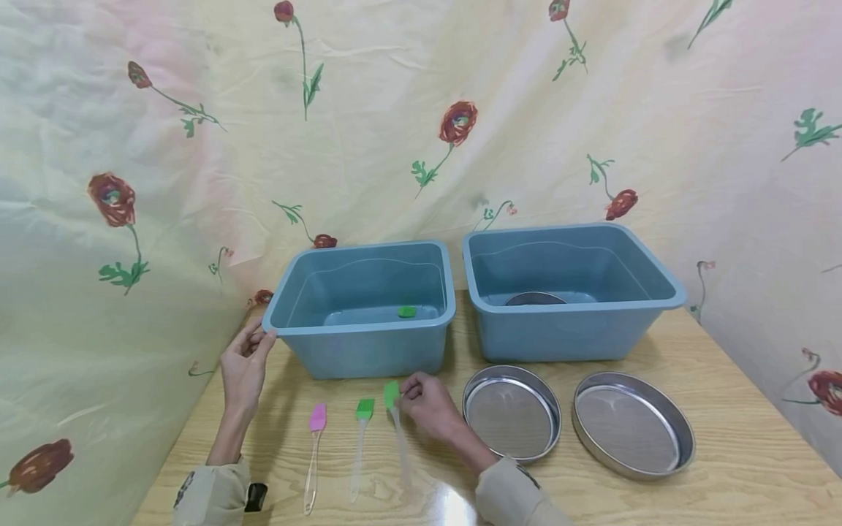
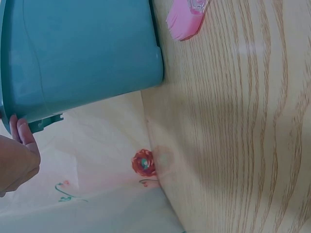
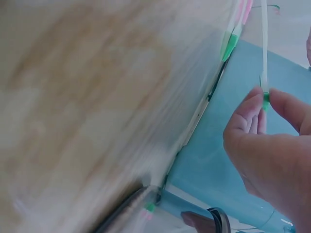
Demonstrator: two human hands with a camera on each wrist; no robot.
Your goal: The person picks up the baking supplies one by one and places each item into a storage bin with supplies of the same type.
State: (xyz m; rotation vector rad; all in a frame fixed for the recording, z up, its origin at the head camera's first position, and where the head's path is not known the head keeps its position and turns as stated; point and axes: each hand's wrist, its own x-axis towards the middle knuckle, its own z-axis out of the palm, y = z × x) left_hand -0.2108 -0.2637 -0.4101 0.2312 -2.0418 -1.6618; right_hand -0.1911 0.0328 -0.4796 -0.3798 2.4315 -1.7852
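Lower left, your left hand (image 1: 243, 369) pinches a blue tub (image 1: 368, 356), likely steadying it; lower centre, your right hand (image 1: 430, 408), fingertips closed, grips a green-headed basting brush (image 1: 392, 392)

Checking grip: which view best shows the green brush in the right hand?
Right wrist: close up, the right hand pinches the green brush. Head shows more of its length, but smaller; left wrist, nothing.
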